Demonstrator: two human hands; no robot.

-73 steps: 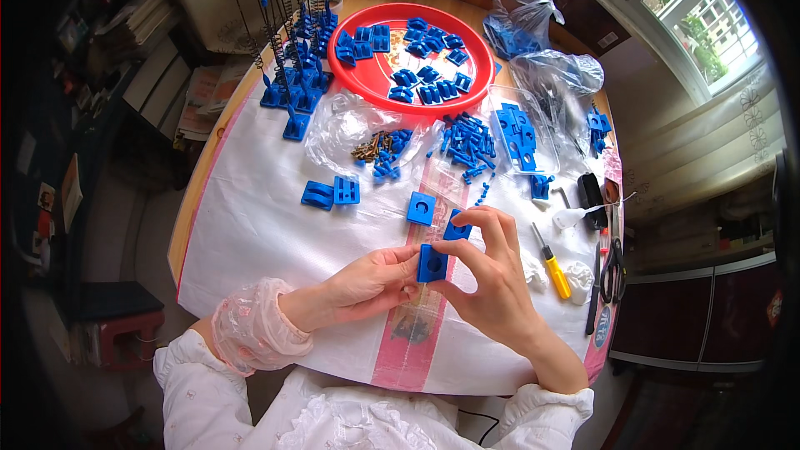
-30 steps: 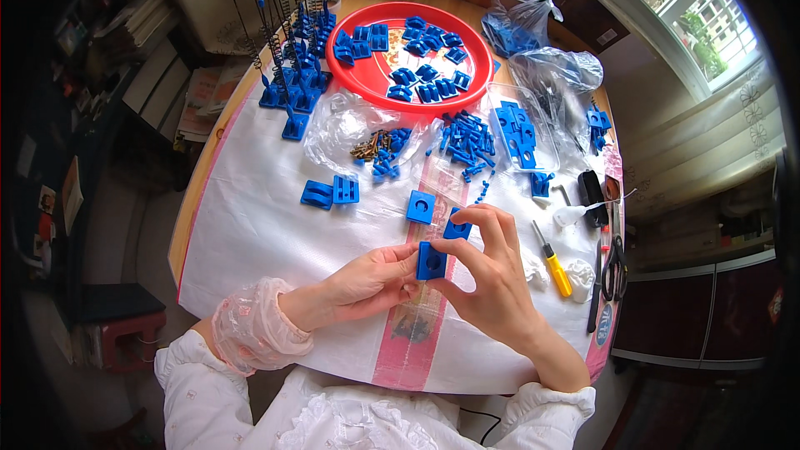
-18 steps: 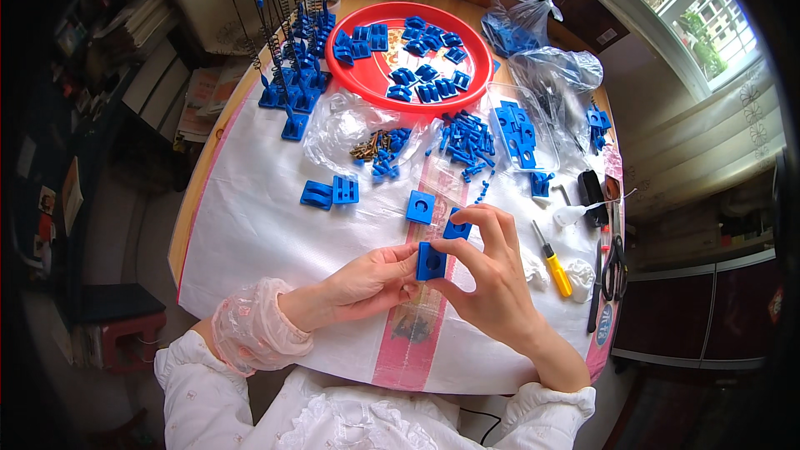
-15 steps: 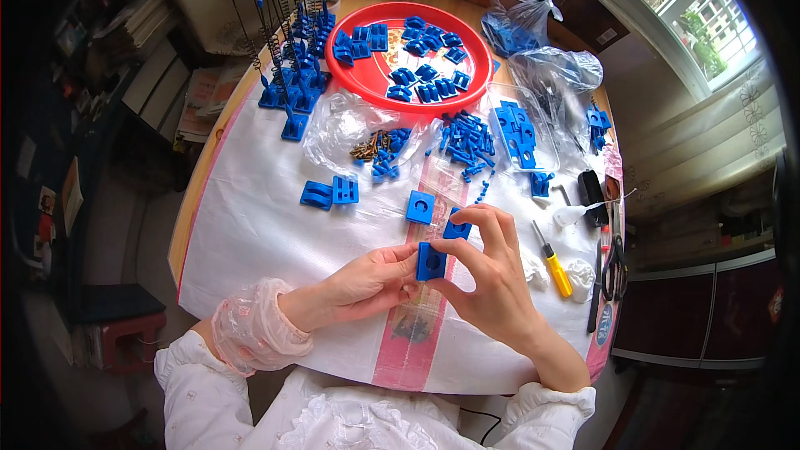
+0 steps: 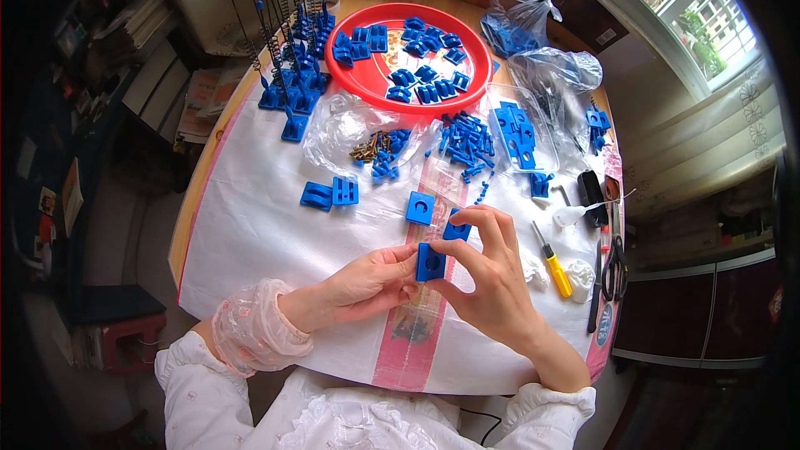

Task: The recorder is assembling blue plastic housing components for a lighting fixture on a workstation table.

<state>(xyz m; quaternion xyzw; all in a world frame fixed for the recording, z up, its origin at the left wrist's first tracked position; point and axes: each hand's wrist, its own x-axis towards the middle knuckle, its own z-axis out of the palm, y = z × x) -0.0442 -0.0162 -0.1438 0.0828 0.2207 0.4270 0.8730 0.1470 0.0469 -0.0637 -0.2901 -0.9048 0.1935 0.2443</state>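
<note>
A small square blue plastic block with a round hole (image 5: 430,263) is held up above the table in front of me. My left hand (image 5: 358,285) pinches its left side between thumb and fingers. With index finger and thumb, my right hand (image 5: 498,296) grips the block at its upper and lower edges; the other fingers curve above. A similar blue block (image 5: 420,207) lies just beyond. Another blue block (image 5: 455,231) sits partly hidden behind my right fingers. Farther left, two slotted blue pieces (image 5: 345,191) rest side by side.
A red round tray (image 5: 354,87) holds several blue assemblies. Springs on blue bases (image 5: 296,87) stand at the far left. Blue pins (image 5: 468,143) and brass-coloured parts lie beyond my hands. At right are a yellow screwdriver (image 5: 558,273), scissors (image 5: 615,268) and a white bottle (image 5: 570,215).
</note>
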